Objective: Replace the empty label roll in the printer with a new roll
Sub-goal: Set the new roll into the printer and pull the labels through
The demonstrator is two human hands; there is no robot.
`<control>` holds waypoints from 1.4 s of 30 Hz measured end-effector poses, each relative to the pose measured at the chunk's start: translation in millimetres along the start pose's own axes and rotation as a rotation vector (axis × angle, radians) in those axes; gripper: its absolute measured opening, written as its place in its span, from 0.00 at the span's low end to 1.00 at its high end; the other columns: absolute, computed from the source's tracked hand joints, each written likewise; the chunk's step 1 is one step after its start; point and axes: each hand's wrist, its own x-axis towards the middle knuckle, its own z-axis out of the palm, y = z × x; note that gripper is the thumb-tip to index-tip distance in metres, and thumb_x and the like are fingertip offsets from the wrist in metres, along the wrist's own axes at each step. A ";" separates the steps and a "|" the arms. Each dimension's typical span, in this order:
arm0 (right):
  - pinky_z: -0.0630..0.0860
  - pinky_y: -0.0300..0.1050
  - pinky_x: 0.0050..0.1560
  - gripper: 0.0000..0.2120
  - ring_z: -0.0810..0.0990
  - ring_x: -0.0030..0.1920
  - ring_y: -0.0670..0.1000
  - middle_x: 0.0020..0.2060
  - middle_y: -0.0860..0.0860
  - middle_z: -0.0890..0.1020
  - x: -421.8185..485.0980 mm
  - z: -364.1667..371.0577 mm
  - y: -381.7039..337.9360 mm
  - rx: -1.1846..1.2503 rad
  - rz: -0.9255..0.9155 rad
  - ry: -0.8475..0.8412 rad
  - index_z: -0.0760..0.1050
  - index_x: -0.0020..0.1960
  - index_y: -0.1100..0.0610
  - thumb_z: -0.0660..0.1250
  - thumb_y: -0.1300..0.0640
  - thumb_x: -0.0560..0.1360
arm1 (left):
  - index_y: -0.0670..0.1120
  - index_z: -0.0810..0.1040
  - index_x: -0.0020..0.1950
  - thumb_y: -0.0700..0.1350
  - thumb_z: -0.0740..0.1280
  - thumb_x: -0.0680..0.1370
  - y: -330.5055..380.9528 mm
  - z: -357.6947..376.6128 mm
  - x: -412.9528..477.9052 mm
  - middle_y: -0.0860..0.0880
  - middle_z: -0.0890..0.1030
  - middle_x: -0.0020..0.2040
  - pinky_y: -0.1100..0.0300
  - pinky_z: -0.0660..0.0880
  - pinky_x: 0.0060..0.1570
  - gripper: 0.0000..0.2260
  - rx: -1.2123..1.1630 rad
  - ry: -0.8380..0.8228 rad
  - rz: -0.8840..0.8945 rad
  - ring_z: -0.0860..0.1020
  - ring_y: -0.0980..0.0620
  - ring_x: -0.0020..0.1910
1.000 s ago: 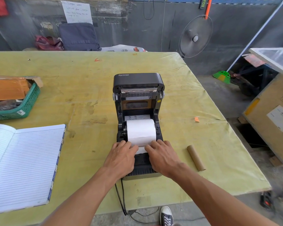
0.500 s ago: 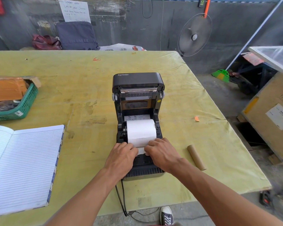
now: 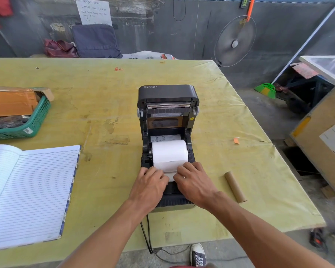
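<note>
A black label printer (image 3: 167, 95) stands in the middle of the table with its lid tilted up and back. A full white label roll (image 3: 170, 153) lies in its bay between the side guides. My left hand (image 3: 150, 187) and my right hand (image 3: 194, 183) rest on the printer's front, fingertips pressing the loose end of the label strip (image 3: 170, 176) at the roll's lower edge. The fingers are curled over the strip, and how they hold it is hidden. The empty brown cardboard core (image 3: 235, 186) lies on the table to the right of the printer.
An open lined notebook (image 3: 27, 192) lies at the left front. A green basket (image 3: 30, 122) with cardboard sits at the left edge. The printer's black cables (image 3: 146, 236) hang over the table's front edge (image 3: 182, 246). A fan (image 3: 234, 42) and crates stand beyond the right edge.
Both hands have slid slightly toward me along the printer's front, and a short length of the label strip now shows between them below the roll.
</note>
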 end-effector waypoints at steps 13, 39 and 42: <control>0.70 0.52 0.55 0.09 0.69 0.53 0.56 0.53 0.55 0.73 -16.3 -1.9 -4.5 0.050 -0.005 -0.174 0.76 0.52 0.59 0.65 0.64 0.72 | 0.45 0.79 0.42 0.36 0.64 0.71 -1.7 0.4 -19.4 0.48 0.78 0.40 0.51 0.73 0.46 0.06 0.076 0.011 0.124 0.74 0.46 0.43; 0.77 0.54 0.49 0.08 0.77 0.45 0.58 0.48 0.56 0.80 -77.9 -9.2 -28.4 0.184 -0.031 -0.030 0.74 0.48 0.59 0.73 0.63 0.73 | 0.47 0.73 0.46 0.40 0.59 0.75 30.1 -13.6 -82.6 0.50 0.74 0.43 0.52 0.72 0.45 0.05 -0.065 -0.029 0.107 0.70 0.50 0.43; 0.77 0.52 0.50 0.08 0.79 0.45 0.58 0.46 0.55 0.81 -79.5 -12.8 -26.5 0.192 -0.110 -0.034 0.74 0.48 0.59 0.72 0.64 0.73 | 0.43 0.75 0.60 0.46 0.68 0.72 37.7 -9.7 -79.4 0.44 0.77 0.60 0.44 0.72 0.62 0.17 -0.005 -0.081 0.035 0.74 0.45 0.61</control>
